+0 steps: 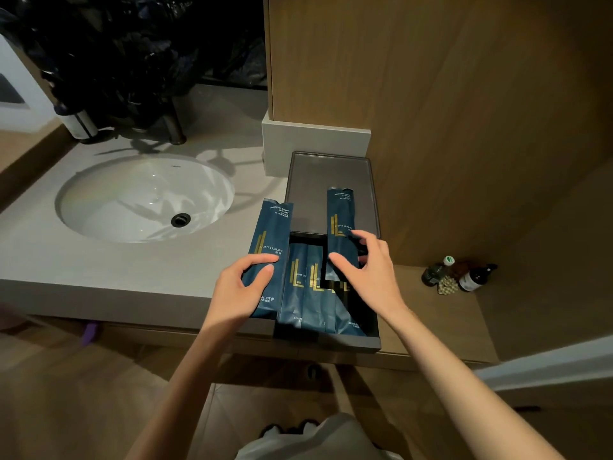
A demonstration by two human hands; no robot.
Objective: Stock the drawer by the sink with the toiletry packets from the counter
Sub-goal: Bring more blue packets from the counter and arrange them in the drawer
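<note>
A dark drawer (331, 343) stands pulled open right of the sink, with several dark blue toiletry packets (306, 293) lying lengthwise inside. My left hand (242, 290) grips one blue packet (270, 240) resting on the counter edge just left of the drawer. My right hand (368, 270) pinches a second blue packet (340, 220), held tilted over the drawer's right side, its top end over the grey tray (315, 180). Gold lettering marks each packet.
A white oval sink (142, 197) is set in the grey counter (99, 260) on the left. A wooden cabinet wall (464, 111) rises on the right. Small bottles (464, 275) stand on a low wooden shelf. Dark bags (132, 54) hang behind the faucet.
</note>
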